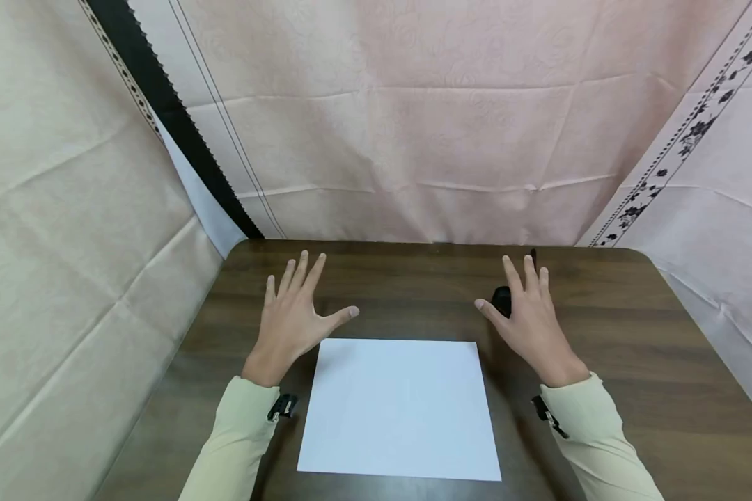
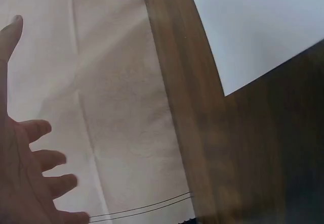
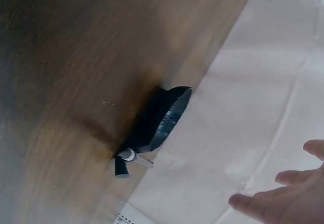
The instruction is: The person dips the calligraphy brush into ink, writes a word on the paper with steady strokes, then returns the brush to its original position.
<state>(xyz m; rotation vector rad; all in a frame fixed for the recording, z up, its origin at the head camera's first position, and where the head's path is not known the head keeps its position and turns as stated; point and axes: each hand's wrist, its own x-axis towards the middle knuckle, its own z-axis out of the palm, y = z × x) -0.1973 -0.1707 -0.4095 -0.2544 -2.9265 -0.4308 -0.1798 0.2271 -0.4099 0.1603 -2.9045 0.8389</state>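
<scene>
A white sheet of paper [image 1: 401,410] lies on the dark wooden table between the forearms. My left hand [image 1: 294,320] hovers beyond its far left corner, fingers spread and thumb pointing inward. On the other side, my right hand [image 1: 529,323] is held out past the far right corner, its fingers also spread, with nothing in it. Partly hidden behind that hand is a black object [image 1: 501,300]. The right wrist view shows it as a black cup-like piece [image 3: 159,118] with an open rim, and a slim part with a silver tip [image 3: 129,154] at one end.
The wooden table [image 1: 413,292] has rounded far corners. Pale pink cloth [image 1: 413,139] hangs behind its far edge, with more cloth [image 1: 69,278] along the left side and a flower-bordered cloth [image 1: 695,139] on the right.
</scene>
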